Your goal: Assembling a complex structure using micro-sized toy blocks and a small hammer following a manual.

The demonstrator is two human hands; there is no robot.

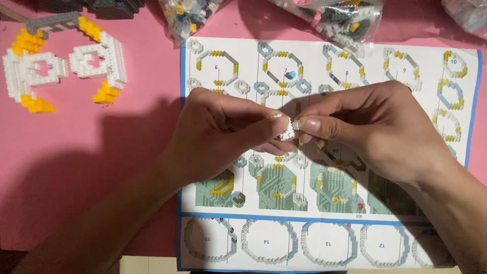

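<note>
- The left hand point(223, 127) and the right hand point(375, 129) meet over the middle of the instruction sheet point(324, 152), fingertips almost touching.
- Between them sits a small cluster of white bricks point(287, 132), pinched by the thumb and fingers of both hands and held above the sheet.
- Both hands are closed in a fine pinch on that cluster; the other fingers curl underneath.
- The cluster is small and partly hidden by the fingertips, so its exact shape cannot be told.
- The instruction sheet has a blue border and rows of drawn building steps showing ring-shaped layers in white, grey and yellow, with larger green-grey stacked drawings lower down.
- The sheet lies flat on a pink tabletop point(101, 167).
- At the upper left of the tabletop, well apart from the hands, lies a built piece of white and yellow bricks point(66, 66) with openings in it and a grey strip along its top.
- Along the top edge lie clear plastic bags of loose bricks: one bag point(187, 15) just above the sheet's left corner, another bag point(340, 20) resting over its upper edge.
- The hands cast dark shadows on the tabletop and the sheet.
</note>
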